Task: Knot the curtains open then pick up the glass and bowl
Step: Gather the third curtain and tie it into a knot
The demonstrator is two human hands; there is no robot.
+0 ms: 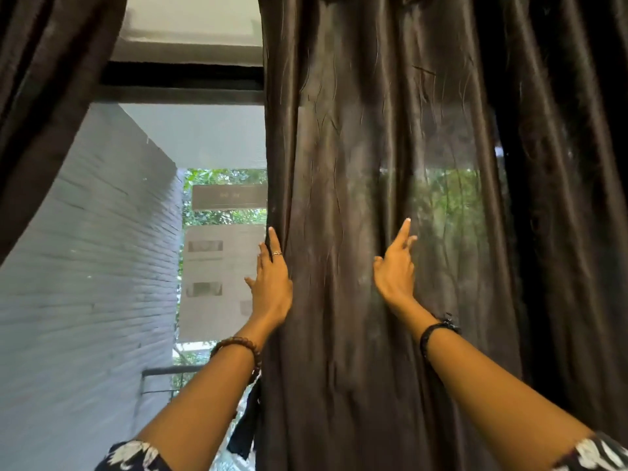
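Left hand (272, 283) flat-fingered at dark curtain's (373, 164) edge, right hand (396, 266) splayed against its folds, window screen (204, 137) beside.

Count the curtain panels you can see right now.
2. One dark curtain hangs centre to right, with the left hand at its edge and the right hand on its front. The other curtain is upper left. More may hang out of view.

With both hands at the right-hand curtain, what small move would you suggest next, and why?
Probably close both hands to gather the cloth. The left hand rests at the edge of the dark curtain and the right hand lies flat on its front, fingers straight, so the panel hangs loose and unknotted.
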